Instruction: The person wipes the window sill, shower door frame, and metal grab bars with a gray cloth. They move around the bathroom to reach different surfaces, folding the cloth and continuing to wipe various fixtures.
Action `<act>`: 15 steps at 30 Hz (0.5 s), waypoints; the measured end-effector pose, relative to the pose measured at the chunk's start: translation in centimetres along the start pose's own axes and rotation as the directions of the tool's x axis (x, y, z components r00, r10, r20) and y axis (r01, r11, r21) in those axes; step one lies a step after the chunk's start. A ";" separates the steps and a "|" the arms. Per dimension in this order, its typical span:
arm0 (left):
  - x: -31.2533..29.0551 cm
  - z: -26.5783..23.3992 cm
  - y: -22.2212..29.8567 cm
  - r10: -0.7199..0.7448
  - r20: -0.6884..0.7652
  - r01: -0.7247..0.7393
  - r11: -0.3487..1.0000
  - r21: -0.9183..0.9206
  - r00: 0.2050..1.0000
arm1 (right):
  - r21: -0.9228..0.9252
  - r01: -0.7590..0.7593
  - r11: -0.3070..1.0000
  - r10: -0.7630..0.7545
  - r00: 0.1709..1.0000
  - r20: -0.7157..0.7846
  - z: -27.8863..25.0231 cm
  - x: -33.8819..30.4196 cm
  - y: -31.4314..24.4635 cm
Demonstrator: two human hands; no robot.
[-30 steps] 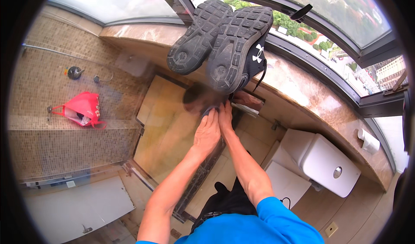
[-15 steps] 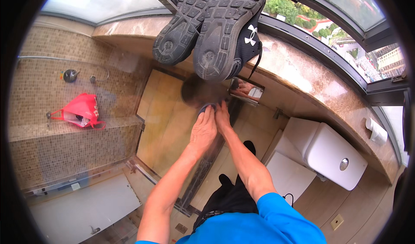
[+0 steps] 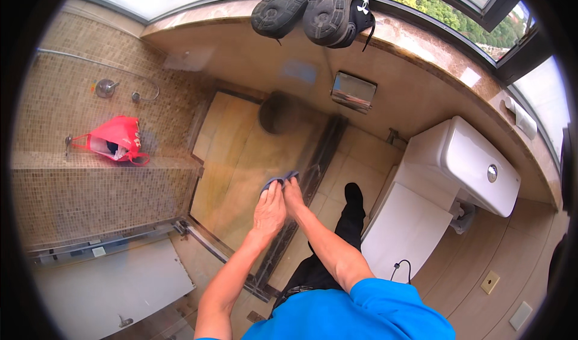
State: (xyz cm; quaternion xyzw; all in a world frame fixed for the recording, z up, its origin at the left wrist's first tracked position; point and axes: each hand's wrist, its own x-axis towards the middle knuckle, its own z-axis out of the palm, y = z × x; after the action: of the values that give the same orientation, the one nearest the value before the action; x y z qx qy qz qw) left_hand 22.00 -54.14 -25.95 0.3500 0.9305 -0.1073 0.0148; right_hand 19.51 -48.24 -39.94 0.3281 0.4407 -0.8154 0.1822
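A blue-grey cloth (image 3: 279, 179) is bunched under the fingertips of both my hands, which lie close side by side. My left hand (image 3: 270, 210) has its fingers together and stretched along the cloth's left part. My right hand (image 3: 294, 197) presses on the right end, its fingers partly hidden. The cloth appears to be against a clear glass panel (image 3: 299, 72), which shows a faint bluish reflection. Beyond it lie the yellowish shower floor (image 3: 226, 141) and a dark round bin (image 3: 277, 112).
Black shoes (image 3: 328, 15) stand on the stone window ledge (image 3: 415, 45), by open windows. A white toilet (image 3: 457, 165) is at the right, below a metal paper holder (image 3: 353, 91). A red bag (image 3: 120, 136) hangs at the left near a shower valve (image 3: 105, 88). A dark stone kerb (image 3: 313, 165) crosses the floor.
Both hands and the cloth have come down toward me and slightly left. The view has shifted, so the shoes sit higher and more of the toilet shows.
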 end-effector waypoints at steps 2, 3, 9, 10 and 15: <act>-2.5 -0.1 0.1 -0.004 -0.002 0.004 1.000 -0.003 1.000 | 0.003 -0.052 0.999 0.052 0.998 0.032 0.5 -1.6 2.2; -3.5 0.0 0.0 -0.001 0.003 0.001 1.000 0.001 1.000 | -0.013 -0.083 0.996 0.084 0.995 0.057 0.7 -2.3 3.1; -2.5 0.7 -0.2 0.024 -0.025 -0.024 1.000 0.002 0.999 | -0.190 0.079 0.979 -0.094 0.993 -0.069 0.8 -2.0 0.7; -1.6 0.9 -0.3 0.018 -0.026 -0.018 1.000 0.001 0.999 | -0.238 0.097 0.966 -0.121 0.988 -0.090 0.6 -1.8 -1.0; 6.1 2.3 -0.2 0.040 -0.029 -0.041 0.999 -0.029 0.999 | -0.354 0.273 0.895 -0.337 0.933 -0.131 -2.8 4.0 -7.8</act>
State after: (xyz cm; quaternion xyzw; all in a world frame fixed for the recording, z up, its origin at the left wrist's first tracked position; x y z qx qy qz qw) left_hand 17.18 -50.85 -28.81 0.3699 0.9248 -0.0883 0.0087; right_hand 13.10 -41.70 -39.12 0.2953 0.6321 -0.7138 0.0612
